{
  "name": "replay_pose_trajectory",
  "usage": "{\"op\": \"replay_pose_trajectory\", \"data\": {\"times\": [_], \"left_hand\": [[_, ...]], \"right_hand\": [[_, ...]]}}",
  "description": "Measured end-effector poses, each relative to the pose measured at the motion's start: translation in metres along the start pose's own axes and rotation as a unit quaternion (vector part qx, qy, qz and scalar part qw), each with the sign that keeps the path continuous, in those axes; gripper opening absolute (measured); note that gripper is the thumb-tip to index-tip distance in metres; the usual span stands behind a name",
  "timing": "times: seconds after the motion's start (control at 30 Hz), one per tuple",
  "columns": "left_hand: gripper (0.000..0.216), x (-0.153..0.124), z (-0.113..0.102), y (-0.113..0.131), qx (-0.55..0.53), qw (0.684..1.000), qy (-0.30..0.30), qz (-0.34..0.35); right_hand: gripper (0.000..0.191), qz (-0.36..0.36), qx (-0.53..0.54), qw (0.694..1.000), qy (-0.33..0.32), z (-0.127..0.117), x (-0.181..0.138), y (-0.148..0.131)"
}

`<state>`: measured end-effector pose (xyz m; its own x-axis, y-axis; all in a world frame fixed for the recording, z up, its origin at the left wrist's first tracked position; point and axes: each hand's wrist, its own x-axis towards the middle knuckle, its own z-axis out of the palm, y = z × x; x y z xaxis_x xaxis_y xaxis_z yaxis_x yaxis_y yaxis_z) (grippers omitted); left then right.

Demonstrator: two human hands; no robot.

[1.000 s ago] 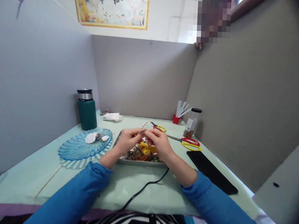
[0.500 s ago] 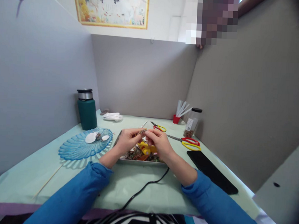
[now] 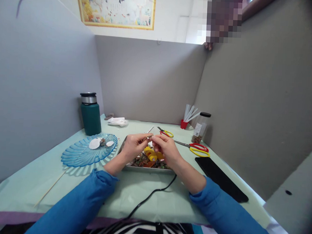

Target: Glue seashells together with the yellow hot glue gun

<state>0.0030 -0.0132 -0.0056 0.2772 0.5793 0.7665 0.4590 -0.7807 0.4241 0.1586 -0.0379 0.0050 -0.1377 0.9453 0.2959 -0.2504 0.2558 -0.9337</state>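
My left hand (image 3: 134, 146) is closed in a pinch on a small brownish piece (image 3: 148, 137), too small to name. Close against it, my right hand (image 3: 167, 148) pinches at the same piece, its fingertips almost meeting the left ones. Both hands are raised over a metal tray (image 3: 145, 169) holding shells and dark, mixed bits. A yellow glue gun (image 3: 151, 154) lies in the tray, partly hidden by my hands. To the left, a blue glass plate (image 3: 78, 155) carries white shells (image 3: 95, 143) and a small dark clump.
A green bottle (image 3: 90, 116) and white tissue pack (image 3: 118, 121) stand behind the plate. Scissors (image 3: 196, 148), smaller scissors (image 3: 167, 133), a red cup of glue sticks (image 3: 184, 124), a jar (image 3: 200, 127) and a black slab (image 3: 222, 180) lie rightward. A cord (image 3: 152, 192) crosses the front; a person's hand (image 3: 208, 46) touches the partition.
My fingers have shifted only slightly around the small piece. Behind the partition, the other person's hand shows more clearly on its top edge.
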Motion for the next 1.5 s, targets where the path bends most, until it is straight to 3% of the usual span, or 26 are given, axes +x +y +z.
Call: {"op": "replay_pose_trajectory", "data": {"times": [0.4,0.47,0.6,0.77,1.0,1.17,1.5], "left_hand": [[0.028,0.000,0.000,-0.002,0.017,0.999,0.021,0.029],[0.028,0.001,0.001,-0.003,-0.004,1.000,0.016,0.002],[0.032,0.003,0.001,-0.005,-0.126,0.985,-0.011,-0.121],[0.033,0.007,-0.001,-0.002,-0.261,0.947,-0.051,-0.181],[0.033,0.007,-0.003,0.007,-0.289,0.938,-0.078,-0.176],[0.041,0.008,-0.001,0.007,-0.296,0.936,-0.054,-0.183],[0.034,0.008,0.000,0.003,-0.222,0.965,-0.021,-0.135]], "right_hand": [[0.025,0.021,0.046,0.998,-0.030,-0.002,0.002,0.004],[0.026,0.024,0.049,0.998,-0.042,-0.003,0.003,0.005],[0.031,-0.003,-0.004,0.999,-0.041,-0.007,0.004,0.003],[0.025,-0.147,-0.163,0.974,0.050,-0.014,0.007,0.001],[0.020,-0.219,-0.303,0.926,0.046,-0.011,0.003,0.007],[0.021,-0.207,-0.283,0.935,0.053,-0.011,0.002,0.009],[0.016,-0.203,-0.283,0.935,0.059,-0.011,0.003,0.010]]}}
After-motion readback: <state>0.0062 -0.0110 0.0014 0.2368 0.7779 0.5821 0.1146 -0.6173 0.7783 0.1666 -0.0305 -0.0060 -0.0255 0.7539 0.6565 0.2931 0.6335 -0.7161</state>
